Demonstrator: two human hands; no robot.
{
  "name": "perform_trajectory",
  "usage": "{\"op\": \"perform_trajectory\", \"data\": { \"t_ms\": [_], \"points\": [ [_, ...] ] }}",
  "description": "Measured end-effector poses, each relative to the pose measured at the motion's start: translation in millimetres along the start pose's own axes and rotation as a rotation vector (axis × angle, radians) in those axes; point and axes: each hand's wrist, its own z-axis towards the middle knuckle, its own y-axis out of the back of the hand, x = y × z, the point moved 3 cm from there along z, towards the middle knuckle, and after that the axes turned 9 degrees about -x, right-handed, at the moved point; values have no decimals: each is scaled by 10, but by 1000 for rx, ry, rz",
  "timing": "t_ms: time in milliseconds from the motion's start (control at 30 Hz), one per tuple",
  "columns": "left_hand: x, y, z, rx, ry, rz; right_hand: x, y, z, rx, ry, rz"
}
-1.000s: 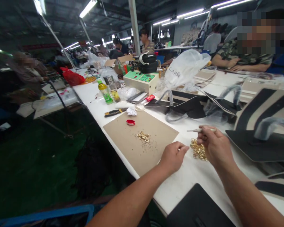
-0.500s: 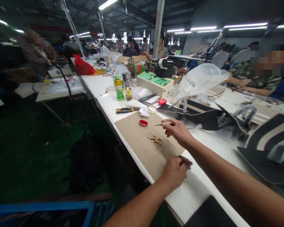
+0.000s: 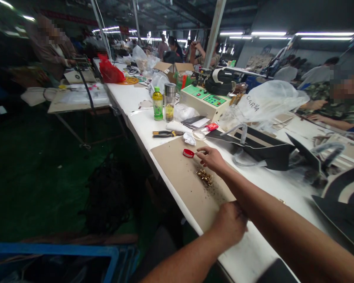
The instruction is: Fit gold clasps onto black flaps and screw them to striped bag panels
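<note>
Carefully, a person's right hand [image 3: 211, 159] is pinching a slim tool [image 3: 196, 153] between closed fingers [image 3: 205, 151], its tip pointing at a shallow red dish [image 3: 188, 153] on a brown sheet [image 3: 174, 167]. The tip is risking a nudge to the dish if it is meeting the rim too hard, since the dish appears to be sitting loose. The right forearm is crossing close above the left hand [image 3: 231, 220], so a bump between them could be sending gold metal pieces [image 3: 205, 177] skidding. The left fingers are curling near the sheet's near corner; whether they are gripping anything, one cannot tell. Glossy, rounded metal is lying in a small heap beside dark specks [image 3: 211, 192], contrasting with the flat, matte sheet. Beyond, crumpled white paper [image 3: 189, 138] and yellow-and-black pliers [image 3: 166, 134] are resting on the smooth white desk [image 3: 140, 120], while a wrinkled, translucent bag [image 3: 259, 100] is bulging farther off.
</note>
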Motion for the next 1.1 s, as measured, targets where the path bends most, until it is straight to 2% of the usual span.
{"op": "perform_trajectory", "data": {
  "t_ms": [333,533,667,767,867,1000,1100],
  "points": [
    [-88,13,-26,-29,-38,22,-80,101,-10,-51,-6,3],
    [-90,7,-25,-82,-33,59,-2,285,-95,-92,-64,208],
    [-137,0,-8,-103,18,47,69,476,-238,-100,-131,411],
    [-198,-2,-7,-120,46,27,36,732,-432,-89,-196,558],
    [-239,-5,-5,-117,51,24,-91,1125,-696,-74,-246,665],
    [-233,-20,34,-114,89,14,-407,1704,-1128,-96,-276,800],
    [-226,-41,70,-125,86,35,-713,1961,-1460,-192,-265,860]
  ]
}}
